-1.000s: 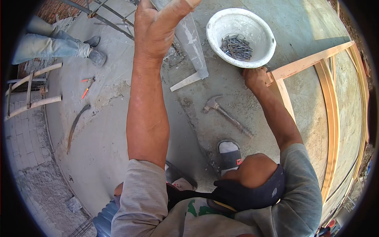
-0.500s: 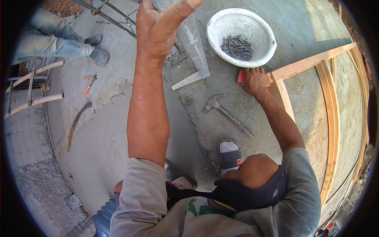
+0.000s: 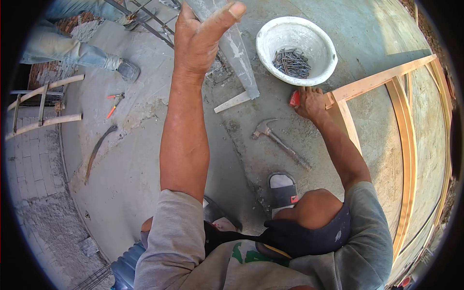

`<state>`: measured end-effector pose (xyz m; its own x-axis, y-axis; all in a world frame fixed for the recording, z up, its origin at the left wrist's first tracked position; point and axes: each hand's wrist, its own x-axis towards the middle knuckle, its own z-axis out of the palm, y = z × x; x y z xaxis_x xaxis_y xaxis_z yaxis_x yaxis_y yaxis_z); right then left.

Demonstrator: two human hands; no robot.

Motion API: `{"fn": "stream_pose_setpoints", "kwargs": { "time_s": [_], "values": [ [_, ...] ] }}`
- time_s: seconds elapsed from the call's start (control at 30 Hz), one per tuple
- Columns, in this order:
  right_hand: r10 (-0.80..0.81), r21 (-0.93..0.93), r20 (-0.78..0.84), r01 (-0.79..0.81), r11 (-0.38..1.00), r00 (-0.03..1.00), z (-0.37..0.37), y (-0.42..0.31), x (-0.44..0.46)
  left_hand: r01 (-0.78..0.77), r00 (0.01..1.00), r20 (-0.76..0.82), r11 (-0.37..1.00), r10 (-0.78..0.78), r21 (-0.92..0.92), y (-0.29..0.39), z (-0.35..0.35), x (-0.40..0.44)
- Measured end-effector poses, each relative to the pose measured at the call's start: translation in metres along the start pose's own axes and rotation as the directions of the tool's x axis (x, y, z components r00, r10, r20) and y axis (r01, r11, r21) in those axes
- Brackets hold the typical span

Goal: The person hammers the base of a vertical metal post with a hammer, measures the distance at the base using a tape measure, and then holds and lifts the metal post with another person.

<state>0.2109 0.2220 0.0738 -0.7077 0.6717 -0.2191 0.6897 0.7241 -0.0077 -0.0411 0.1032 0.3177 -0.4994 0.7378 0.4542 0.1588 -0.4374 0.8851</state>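
The right hand (image 3: 311, 102) has fingers round a red thing (image 3: 294, 99) so near the bowl (image 3: 302, 35) a bump could spill nails (image 3: 292, 63); the left hand (image 3: 195, 46), thumb spread, hides its grip.

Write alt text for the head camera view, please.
A person's right hand holds a small red object beside a wooden frame, with the left hand at a long grey board. A hammer and white bowl of nails rest on the concrete floor.
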Motion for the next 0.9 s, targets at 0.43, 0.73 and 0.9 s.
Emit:
{"fn": "stream_pose_setpoints", "kwargs": {
  "time_s": [0.43,0.73,0.9],
  "values": [
    [0.022,0.370,0.036,-0.034,0.928,0.999,0.000,-0.031,-0.023,0.089,0.996,0.008,0.996,-0.089,0.009,-0.004,0.007,0.003],
    [0.002,0.434,0.112,-0.051,0.899,0.994,0.012,-0.022,-0.016,0.109,0.994,0.031,0.993,-0.108,-0.039,-0.001,0.003,-0.001],
    [0.012,0.437,0.052,-0.034,0.899,0.999,0.029,-0.018,-0.008,0.153,0.988,0.016,0.988,-0.154,0.016,0.003,0.004,0.000]
  ]
}}
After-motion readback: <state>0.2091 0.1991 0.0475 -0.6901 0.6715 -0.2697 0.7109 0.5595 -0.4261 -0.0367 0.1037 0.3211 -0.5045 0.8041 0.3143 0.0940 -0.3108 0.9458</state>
